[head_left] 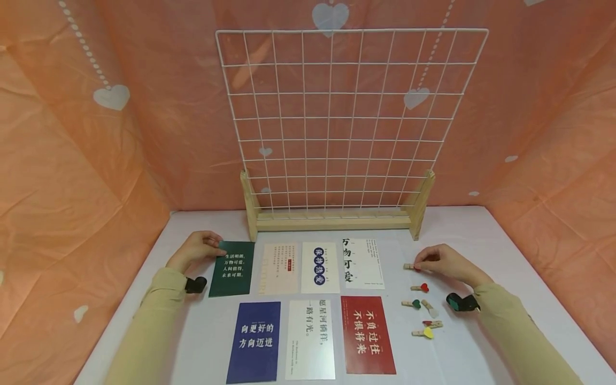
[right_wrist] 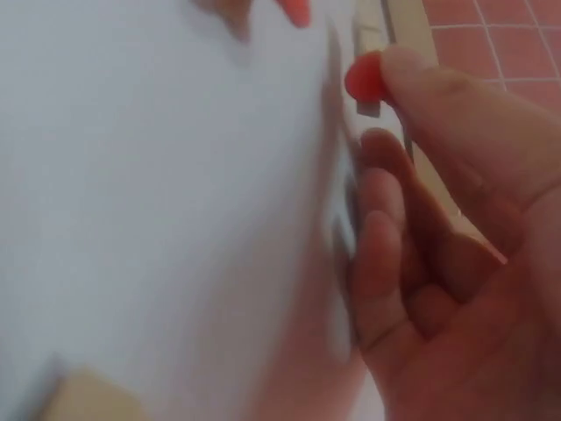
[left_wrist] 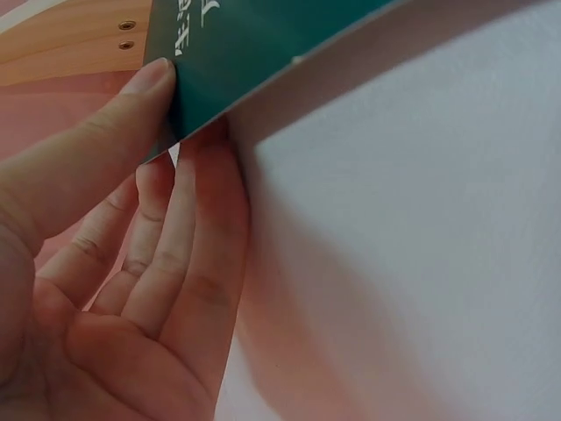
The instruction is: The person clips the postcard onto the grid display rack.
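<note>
Two pinches: left hand [head_left: 196,251], green card [head_left: 232,270] lengthwise forward; right hand [head_left: 446,263], clothespin [head_left: 408,266] apparently leftward.

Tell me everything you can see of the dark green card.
The dark green card is a thin, flat rectangle, seemingly stiff paper, with four lines of white characters. It is leftmost in the far row, beside the beige card. The left hand pinches its far-left corner, thumb on the printed face, fingers beneath; whether its near edge touches the table is unclear.
</note>
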The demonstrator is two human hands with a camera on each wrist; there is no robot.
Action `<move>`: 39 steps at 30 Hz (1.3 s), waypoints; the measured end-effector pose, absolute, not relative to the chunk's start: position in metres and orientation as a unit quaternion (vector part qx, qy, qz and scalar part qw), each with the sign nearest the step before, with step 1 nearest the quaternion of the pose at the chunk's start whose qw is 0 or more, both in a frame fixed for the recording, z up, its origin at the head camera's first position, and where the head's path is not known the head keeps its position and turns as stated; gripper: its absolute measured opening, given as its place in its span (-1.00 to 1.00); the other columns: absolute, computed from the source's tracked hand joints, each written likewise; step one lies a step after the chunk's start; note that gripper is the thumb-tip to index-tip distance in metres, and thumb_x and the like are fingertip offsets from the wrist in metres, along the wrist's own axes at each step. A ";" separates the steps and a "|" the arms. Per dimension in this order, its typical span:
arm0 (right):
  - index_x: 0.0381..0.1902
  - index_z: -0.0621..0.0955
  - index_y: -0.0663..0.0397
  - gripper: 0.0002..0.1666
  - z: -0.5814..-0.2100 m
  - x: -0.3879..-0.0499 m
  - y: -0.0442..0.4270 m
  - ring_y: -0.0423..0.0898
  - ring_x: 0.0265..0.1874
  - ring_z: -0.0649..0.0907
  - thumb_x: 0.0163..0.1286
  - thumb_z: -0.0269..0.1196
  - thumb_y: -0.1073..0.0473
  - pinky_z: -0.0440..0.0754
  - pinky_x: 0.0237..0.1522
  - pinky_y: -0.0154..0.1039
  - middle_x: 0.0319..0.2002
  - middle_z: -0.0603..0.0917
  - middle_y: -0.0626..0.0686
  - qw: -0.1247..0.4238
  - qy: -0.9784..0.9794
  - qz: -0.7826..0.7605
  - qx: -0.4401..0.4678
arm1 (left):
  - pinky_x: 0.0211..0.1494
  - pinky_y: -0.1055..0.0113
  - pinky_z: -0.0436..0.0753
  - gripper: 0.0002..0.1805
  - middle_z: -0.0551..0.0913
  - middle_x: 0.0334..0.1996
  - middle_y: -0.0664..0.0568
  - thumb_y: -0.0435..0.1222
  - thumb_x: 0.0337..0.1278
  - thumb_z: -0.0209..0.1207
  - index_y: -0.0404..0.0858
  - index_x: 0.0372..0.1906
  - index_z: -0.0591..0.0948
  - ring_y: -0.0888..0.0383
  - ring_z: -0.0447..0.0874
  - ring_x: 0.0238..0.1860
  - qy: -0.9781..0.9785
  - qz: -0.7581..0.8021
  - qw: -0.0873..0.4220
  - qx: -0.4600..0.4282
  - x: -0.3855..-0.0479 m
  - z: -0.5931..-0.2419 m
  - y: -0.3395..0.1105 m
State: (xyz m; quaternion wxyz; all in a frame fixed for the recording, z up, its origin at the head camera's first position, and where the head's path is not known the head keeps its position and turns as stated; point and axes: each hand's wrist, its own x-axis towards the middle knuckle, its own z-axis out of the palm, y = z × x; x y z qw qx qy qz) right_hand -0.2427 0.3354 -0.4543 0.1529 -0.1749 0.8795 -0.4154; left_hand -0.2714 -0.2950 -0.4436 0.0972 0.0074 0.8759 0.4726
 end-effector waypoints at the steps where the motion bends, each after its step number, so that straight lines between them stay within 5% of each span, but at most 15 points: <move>1: -0.24 0.69 0.18 -0.82 -0.454 -0.242 0.336 -0.13 -0.35 0.52 0.30 0.31 0.16 0.54 -0.35 -0.36 -0.28 0.65 0.07 0.149 0.881 -0.416 -0.169 | -0.31 0.42 0.57 -0.54 0.57 -0.42 0.01 -0.40 -0.05 0.40 -0.55 -0.05 0.51 0.19 0.50 -0.37 0.875 0.475 0.097 0.007 -0.272 -0.444 -0.295; 10: -0.12 0.52 0.38 -0.73 -0.452 -0.243 0.339 -0.08 -0.38 0.64 0.43 0.16 0.20 0.57 -0.44 -0.31 -0.31 0.69 0.17 0.174 0.839 -0.499 -0.127 | -0.32 0.32 0.69 -0.50 0.58 -0.31 -0.11 -0.47 0.06 0.31 -0.56 0.07 0.38 0.18 0.63 -0.40 0.836 0.532 0.136 -0.006 -0.270 -0.444 -0.295; 22: -0.03 0.47 0.60 -0.64 -0.451 -0.243 0.338 -0.08 -0.30 0.68 0.39 0.17 0.32 0.68 -0.21 -0.26 -0.16 0.66 0.30 0.200 0.805 -0.542 -0.139 | -0.23 0.29 0.70 -0.44 0.67 -0.29 -0.17 -0.43 0.16 0.24 -0.69 0.13 0.30 0.14 0.70 -0.36 0.806 0.572 0.153 -0.014 -0.263 -0.443 -0.302; 30: 0.03 0.57 0.36 -0.61 -0.449 -0.241 0.333 -0.06 -0.31 0.63 0.35 0.26 0.20 0.65 -0.32 -0.27 -0.13 0.67 0.20 0.149 0.854 -0.488 -0.101 | -0.15 0.20 0.69 -0.47 0.64 -0.23 -0.20 -0.34 0.20 0.25 -0.63 0.10 0.34 0.05 0.70 -0.28 0.779 0.608 0.152 0.006 -0.255 -0.443 -0.310; 39: 0.02 0.54 0.46 -0.59 -0.447 -0.243 0.329 -0.06 -0.27 0.69 0.33 0.27 0.23 0.68 -0.21 -0.29 -0.15 0.68 0.26 0.107 0.839 -0.524 -0.102 | -0.19 0.35 0.68 -0.49 0.72 -0.31 0.04 -0.26 0.19 0.27 -0.55 0.05 0.40 0.21 0.70 -0.31 0.807 0.576 0.127 0.011 -0.255 -0.432 -0.314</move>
